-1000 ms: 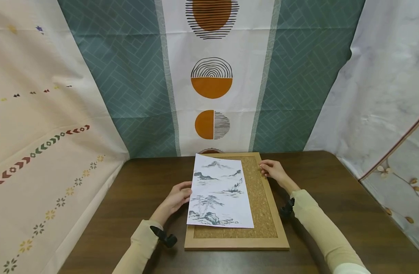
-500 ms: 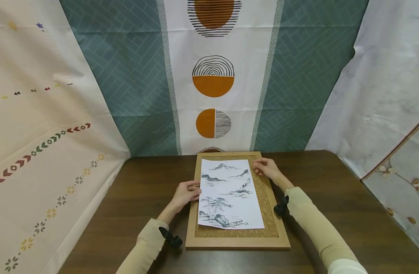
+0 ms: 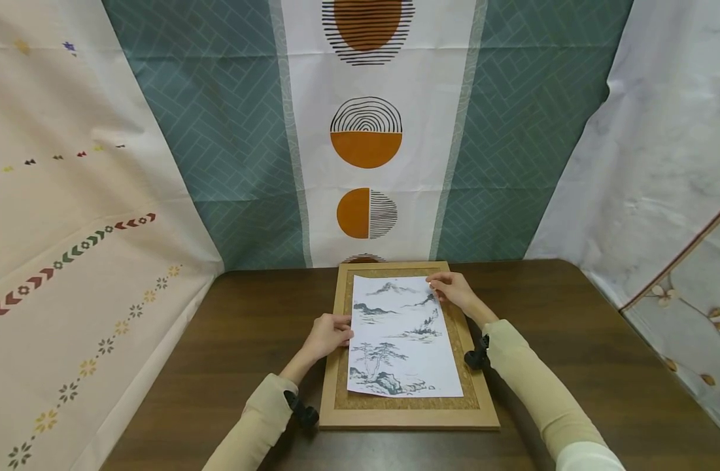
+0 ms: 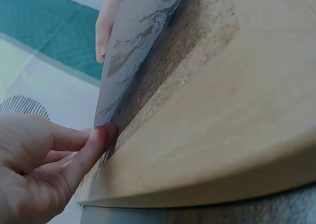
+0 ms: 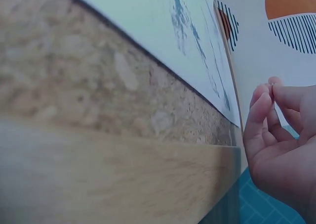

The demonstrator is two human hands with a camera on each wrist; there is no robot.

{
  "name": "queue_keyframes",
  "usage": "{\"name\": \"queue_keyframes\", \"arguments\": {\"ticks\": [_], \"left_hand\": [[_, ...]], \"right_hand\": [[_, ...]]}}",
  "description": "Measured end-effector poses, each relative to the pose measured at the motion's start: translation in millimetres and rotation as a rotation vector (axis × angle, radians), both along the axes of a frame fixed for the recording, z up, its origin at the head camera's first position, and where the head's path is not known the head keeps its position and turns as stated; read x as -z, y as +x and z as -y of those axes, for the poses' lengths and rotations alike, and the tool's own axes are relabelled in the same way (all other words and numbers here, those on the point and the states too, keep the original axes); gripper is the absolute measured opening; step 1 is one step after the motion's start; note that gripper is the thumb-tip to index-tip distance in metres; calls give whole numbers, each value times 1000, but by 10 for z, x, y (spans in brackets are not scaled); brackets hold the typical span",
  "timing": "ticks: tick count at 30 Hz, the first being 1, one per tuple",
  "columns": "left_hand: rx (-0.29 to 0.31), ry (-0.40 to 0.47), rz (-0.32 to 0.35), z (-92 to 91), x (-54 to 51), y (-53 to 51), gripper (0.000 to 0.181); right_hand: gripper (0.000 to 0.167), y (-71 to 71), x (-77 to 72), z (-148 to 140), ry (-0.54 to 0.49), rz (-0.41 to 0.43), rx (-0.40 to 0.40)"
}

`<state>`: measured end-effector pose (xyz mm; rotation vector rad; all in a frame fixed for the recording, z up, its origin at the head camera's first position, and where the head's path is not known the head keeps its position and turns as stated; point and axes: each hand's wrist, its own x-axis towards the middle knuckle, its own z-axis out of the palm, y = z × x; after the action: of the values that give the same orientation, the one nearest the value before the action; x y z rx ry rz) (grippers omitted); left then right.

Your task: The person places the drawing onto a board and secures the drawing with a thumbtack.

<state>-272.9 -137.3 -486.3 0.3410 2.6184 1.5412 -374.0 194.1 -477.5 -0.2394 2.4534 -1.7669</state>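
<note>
A white sheet of paper (image 3: 403, 337) printted with a grey ink landscape lies over the cork board (image 3: 474, 400), which has a pale wooden frame. At the sheet's left edge, my left hand (image 3: 327, 337) pinches the paper between thumb and fingers. The left wrist view shows that paper edge (image 4: 133, 51) tilted up off the cork. Over the top right corner of the sheet, my right hand (image 3: 454, 291) has thumb and fingertips together on a tiny pin-like thing (image 5: 271, 86), mostly hidden by the fingers. Contact between that thing and the paper cannot be made out.
The board rests on a dark brown wooden table (image 3: 248, 327). A patterned cloth (image 3: 365, 216) hangs right behind its far edge. Light curtains flank the left and right sides. Each wrist carries a black strap with a small camera (image 3: 477, 356).
The left hand has carried the sheet rightward, from overhanging the board's left side to lying within the frame. The right hand has moved left from the frame's right side to the sheet's top right corner.
</note>
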Motion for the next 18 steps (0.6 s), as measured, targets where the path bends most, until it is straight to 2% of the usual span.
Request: {"name": "queue_keyframes", "arguments": {"ticks": [7, 13, 15, 18], "left_hand": [[59, -162, -100, -29, -21, 27, 41], [86, -245, -167, -62, -65, 32, 46], [113, -286, -190, -70, -64, 20, 40], [153, -332, -215, -89, -45, -6, 16]], "right_hand": [[31, -14, 0, 58, 59, 3, -13], [31, -30, -21, 126, 62, -4, -30], [32, -40, -23, 145, 46, 2, -38], [33, -47, -31, 172, 36, 12, -58]]}}
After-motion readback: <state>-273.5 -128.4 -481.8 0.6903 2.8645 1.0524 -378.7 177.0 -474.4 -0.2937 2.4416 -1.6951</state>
